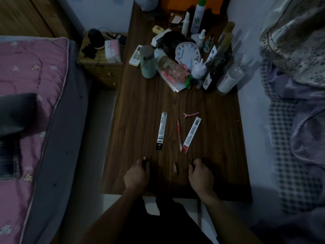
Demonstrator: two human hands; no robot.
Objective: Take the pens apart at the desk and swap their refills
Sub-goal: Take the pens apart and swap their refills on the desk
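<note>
My left hand [137,175] is closed around a dark pen barrel [145,162] whose pale tip pokes out past the fingers, near the desk's front edge. My right hand [200,175] pinches a thin dark pen part [191,160] at its fingertips. Between the hands a small dark pen piece [175,166] lies on the wood. Farther up the desk lie a red pen [179,135], a black refill packet [161,131] and a red-and-white refill packet [191,134].
A pink hair clip [190,114] lies beyond the red pen. The back of the wooden desk [140,106] is crowded with bottles, a white clock [188,53] and a green bottle [148,61]. A bed stands at the left, bedding at the right.
</note>
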